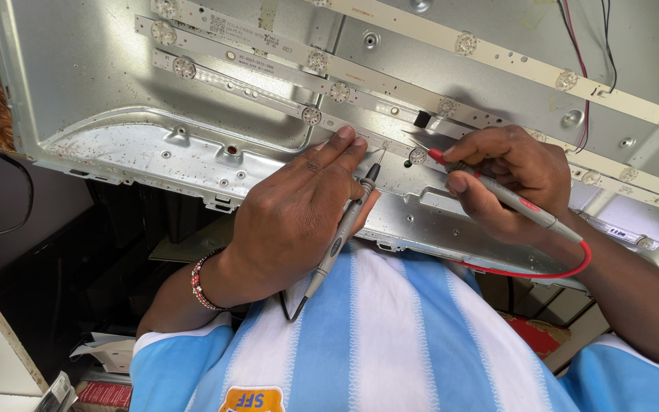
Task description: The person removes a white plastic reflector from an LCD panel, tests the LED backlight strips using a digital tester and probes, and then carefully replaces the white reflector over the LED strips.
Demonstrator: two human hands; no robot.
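A large metal backlight panel [116,84] lies in front of me with white LED strips [268,95] running across it. My left hand [299,214] holds a grey test probe with a black tip [348,221], its needle touching the nearest strip beside a round LED lens [417,156]. My right hand [509,179] grips a grey probe with a red tip [497,191], its needle touching the same strip just on the other side of that lens. A red lead [543,271] curls from the right probe. A beaded bracelet [200,282] sits on my left wrist.
Red and black wires [585,76] run down the panel at the upper right. The panel's bent front edge [215,198] overhangs a dark space below. Papers and a white shelf edge [9,336] lie at the lower left, a red box [532,336] at the lower right.
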